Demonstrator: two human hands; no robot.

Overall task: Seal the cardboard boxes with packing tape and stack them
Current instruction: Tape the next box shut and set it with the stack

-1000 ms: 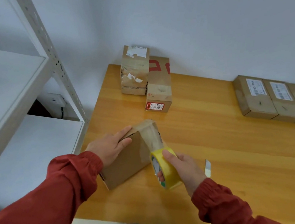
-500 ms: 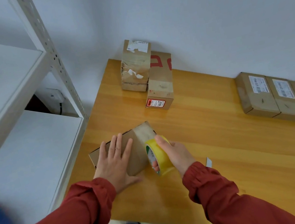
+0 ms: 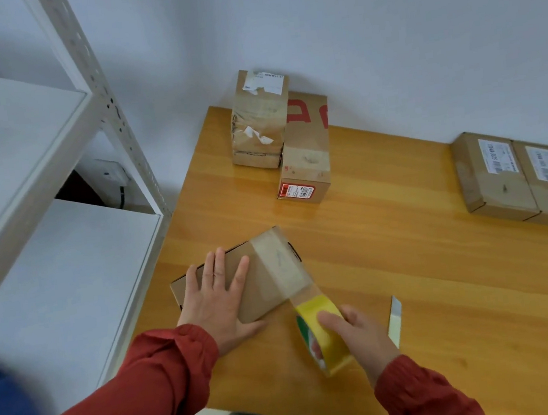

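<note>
Wooden table (image 3: 412, 276), near-left corner: small cardboard box (image 3: 266, 270) | your left hand (image 3: 215, 304) presses it, fingers flat | your right hand (image 3: 361, 338) grips yellow tape roll (image 3: 331, 345), strip (image 3: 305, 294) stretched off the box | sealing underway; next, sever strip cleanly.

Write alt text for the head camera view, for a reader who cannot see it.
A person's left hand presses flat on a cardboard box on a wooden table while the right hand grips a yellow tape roll, its clear strip stretched from the box top. Other boxes stand by the wall.
</note>
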